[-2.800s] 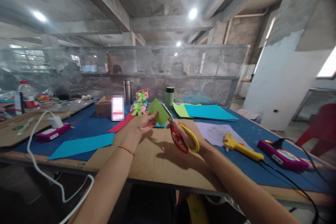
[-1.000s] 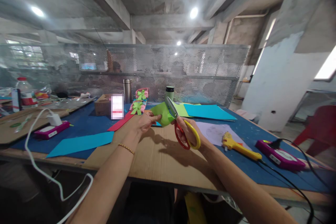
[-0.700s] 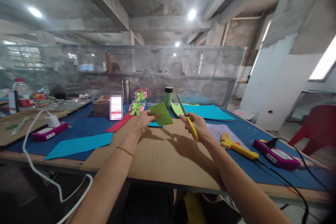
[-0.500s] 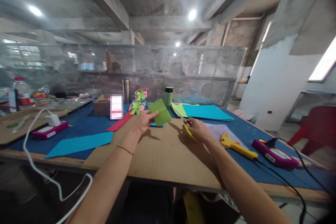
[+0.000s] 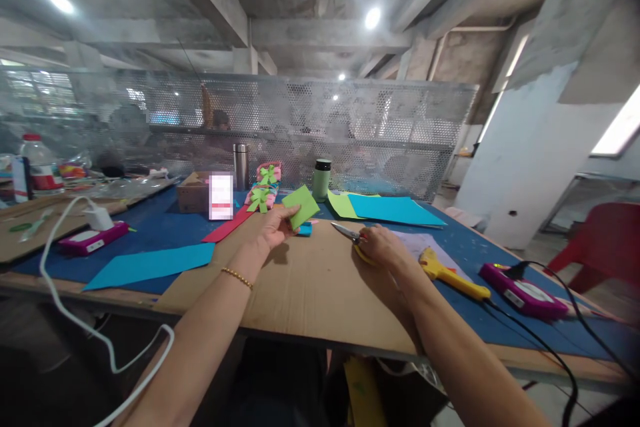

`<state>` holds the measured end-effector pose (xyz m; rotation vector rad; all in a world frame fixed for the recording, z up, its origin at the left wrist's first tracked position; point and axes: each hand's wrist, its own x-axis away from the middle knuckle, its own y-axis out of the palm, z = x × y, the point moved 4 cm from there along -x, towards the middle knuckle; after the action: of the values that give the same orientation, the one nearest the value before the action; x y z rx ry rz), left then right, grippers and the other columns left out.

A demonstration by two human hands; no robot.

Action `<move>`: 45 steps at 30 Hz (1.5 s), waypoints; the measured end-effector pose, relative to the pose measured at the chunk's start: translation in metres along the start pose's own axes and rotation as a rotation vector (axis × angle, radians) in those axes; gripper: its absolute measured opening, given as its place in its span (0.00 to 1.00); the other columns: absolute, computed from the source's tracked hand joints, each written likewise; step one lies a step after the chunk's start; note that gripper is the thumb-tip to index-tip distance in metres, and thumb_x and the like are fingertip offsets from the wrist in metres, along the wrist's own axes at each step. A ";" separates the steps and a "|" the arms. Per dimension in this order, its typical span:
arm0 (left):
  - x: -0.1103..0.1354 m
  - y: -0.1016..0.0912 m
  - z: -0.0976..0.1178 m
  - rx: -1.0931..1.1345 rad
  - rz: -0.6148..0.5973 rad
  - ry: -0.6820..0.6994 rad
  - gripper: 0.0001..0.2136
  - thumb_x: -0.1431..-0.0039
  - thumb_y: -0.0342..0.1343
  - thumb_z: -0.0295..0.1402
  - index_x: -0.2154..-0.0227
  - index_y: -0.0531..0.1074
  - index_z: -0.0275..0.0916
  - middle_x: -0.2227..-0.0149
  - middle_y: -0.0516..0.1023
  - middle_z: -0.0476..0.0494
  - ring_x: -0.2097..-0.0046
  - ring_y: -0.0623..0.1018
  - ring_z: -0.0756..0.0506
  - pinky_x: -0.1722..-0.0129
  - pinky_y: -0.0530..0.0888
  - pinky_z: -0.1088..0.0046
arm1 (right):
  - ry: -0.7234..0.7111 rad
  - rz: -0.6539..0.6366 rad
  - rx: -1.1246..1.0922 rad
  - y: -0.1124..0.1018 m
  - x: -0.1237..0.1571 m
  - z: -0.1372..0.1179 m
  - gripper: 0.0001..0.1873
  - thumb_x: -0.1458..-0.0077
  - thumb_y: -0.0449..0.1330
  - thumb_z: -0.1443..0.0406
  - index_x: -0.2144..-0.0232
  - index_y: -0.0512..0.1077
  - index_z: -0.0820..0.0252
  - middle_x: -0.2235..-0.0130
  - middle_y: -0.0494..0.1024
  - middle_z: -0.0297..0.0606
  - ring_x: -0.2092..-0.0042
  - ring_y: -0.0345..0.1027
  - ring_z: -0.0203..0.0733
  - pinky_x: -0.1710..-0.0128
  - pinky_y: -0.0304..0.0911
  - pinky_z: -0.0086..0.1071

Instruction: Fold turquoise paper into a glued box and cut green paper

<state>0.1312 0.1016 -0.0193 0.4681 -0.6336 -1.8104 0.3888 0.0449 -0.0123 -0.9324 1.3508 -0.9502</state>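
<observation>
My left hand (image 5: 271, 227) pinches a small green paper piece (image 5: 301, 205) and holds it just above the brown cardboard sheet (image 5: 305, 293). My right hand (image 5: 383, 247) rests low on the cardboard with its fingers closed around the yellow-and-red scissors (image 5: 350, 237), whose blades point left and lie against the board. A gap of bare cardboard separates the blades from the green paper.
A yellow glue gun (image 5: 453, 277) and a magenta device (image 5: 517, 292) lie to the right on the blue mat. Teal paper sheets (image 5: 150, 264), a red strip (image 5: 227, 227), green-and-pink bows (image 5: 263, 193), two flasks, a small box and a white charger cable (image 5: 75, 320) surround the cardboard. A mesh screen stands behind.
The scissors left the green paper and my right hand lowered them onto the cardboard. My left hand kept the paper and drew it slightly left and down.
</observation>
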 end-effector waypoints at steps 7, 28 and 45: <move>-0.002 0.009 -0.022 -0.131 -0.142 -0.091 0.09 0.52 0.69 0.24 0.68 0.76 0.34 0.73 0.79 0.44 0.75 0.75 0.51 0.77 0.69 0.77 | -0.586 0.571 -0.485 -0.041 0.014 -0.055 0.21 0.37 0.58 0.61 0.43 0.71 0.54 0.48 0.73 0.46 0.46 0.65 0.50 0.47 0.64 0.43; 0.023 0.036 -0.018 -0.565 -0.272 0.262 0.12 0.56 0.70 0.39 0.74 0.79 0.35 0.73 0.78 0.46 0.71 0.74 0.49 0.70 0.69 0.74 | -0.087 0.226 -1.293 -0.019 0.001 -0.049 0.21 0.51 0.63 0.51 0.82 0.64 0.58 0.81 0.66 0.30 0.78 0.58 0.33 0.79 0.56 0.28; 0.013 0.026 -0.006 -0.429 -0.165 0.170 0.09 0.51 0.56 0.28 0.69 0.78 0.31 0.76 0.77 0.44 0.76 0.76 0.48 0.77 0.73 0.73 | -0.714 0.451 -0.836 -0.017 0.013 -0.065 0.17 0.36 0.55 0.68 0.52 0.80 0.47 0.62 0.78 0.37 0.62 0.72 0.36 0.62 0.67 0.30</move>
<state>0.1496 0.0819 -0.0079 0.3836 -0.0822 -1.9699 0.3235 0.0274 -0.0013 -1.3282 1.2218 0.3442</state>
